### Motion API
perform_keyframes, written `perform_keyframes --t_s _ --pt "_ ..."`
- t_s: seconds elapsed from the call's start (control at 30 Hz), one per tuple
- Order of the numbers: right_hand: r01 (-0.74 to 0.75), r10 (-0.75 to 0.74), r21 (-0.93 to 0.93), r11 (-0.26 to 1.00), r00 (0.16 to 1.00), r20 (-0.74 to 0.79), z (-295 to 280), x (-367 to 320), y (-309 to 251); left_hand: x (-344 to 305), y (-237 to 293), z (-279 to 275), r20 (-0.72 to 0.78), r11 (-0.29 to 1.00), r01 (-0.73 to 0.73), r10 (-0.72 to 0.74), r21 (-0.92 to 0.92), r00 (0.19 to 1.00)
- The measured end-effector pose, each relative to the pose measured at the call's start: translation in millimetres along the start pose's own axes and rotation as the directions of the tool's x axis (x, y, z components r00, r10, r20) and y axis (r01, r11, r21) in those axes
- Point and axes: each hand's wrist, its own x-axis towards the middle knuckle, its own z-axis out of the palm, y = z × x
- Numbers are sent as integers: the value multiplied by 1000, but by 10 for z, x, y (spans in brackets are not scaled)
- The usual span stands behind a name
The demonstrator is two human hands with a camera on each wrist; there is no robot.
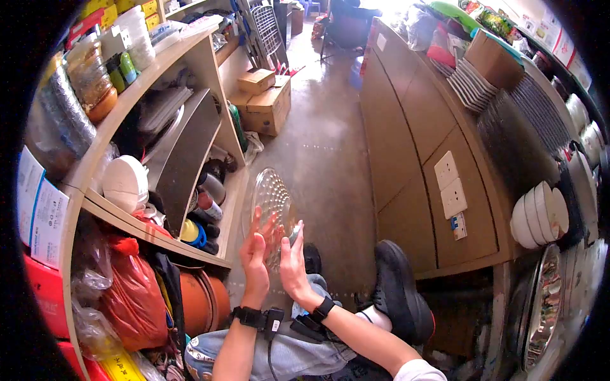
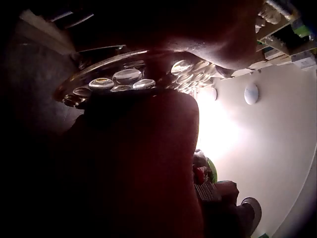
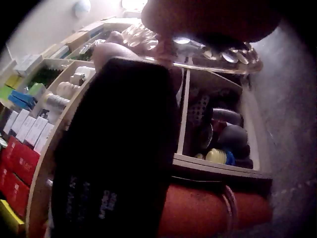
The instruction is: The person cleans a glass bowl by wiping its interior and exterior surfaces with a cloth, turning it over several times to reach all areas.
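Note:
A clear, round disc (image 1: 274, 190) covered with rounded bumps stands tilted in front of the person in the head view. At its near edge the left hand (image 1: 255, 267) grips it, thumb up and fingers reddish behind the clear material. My right hand (image 1: 295, 263) holds the same edge from the right, fingers extended. Both wrist views show the bumpy disc (image 2: 126, 78) (image 3: 228, 55) close to dark, backlit parts of the hands; exact fingertip contact is hard to see. A small pale patch by the right fingers is unclear.
Open shelves (image 1: 230, 244) with bottles and bowls stand on the left, above a red bag (image 1: 133, 298) and an orange pot (image 1: 213, 301). Cardboard boxes (image 1: 264, 111) sit farther back. A brown cabinet (image 1: 413, 127) lines the right, bowls (image 1: 530, 216) on top. A black shoe (image 1: 397, 295) is below.

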Motion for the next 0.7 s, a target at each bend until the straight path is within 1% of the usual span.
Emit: perform_keyframes --t_s 0.13,0.2,0.23,0.3,0.33,0.4,0.43,0.47,0.5,0.7 --pt "7 -8 -11 1000 1000 -24 8 -24 2 -18 4 55 27 1000 -9 8 26 1000" --pt "80 -82 -32 996 995 -52 6 -41 -2 -27 -2 63 30 999 3 -4 37 1000" --pt "75 -77 -32 997 996 -54 5 -47 0 -27 -18 65 36 999 -5 4 34 999" --pt "149 -158 -117 982 985 -73 5 -44 4 -22 -28 84 43 999 -14 13 30 999" --pt "147 -157 -117 982 985 -73 -3 -46 5 -25 -23 97 41 999 -27 25 36 999" --pt "252 -267 -196 948 962 -52 -22 -49 -6 -19 -32 118 38 998 -39 38 42 999" --pt "251 -266 -195 948 963 -52 -35 -55 -19 -10 -50 127 62 996 -74 71 57 996" --pt "305 -318 -237 923 948 -19 -52 -67 -37 -5 -68 129 86 992 -109 103 71 991" --pt "359 -369 -275 892 929 16 -67 -69 -56 -2 -86 124 86 991 -110 103 72 991" --pt "407 -411 -322 854 910 61 -112 -29 -150 -6 -119 91 87 992 -91 83 89 993"
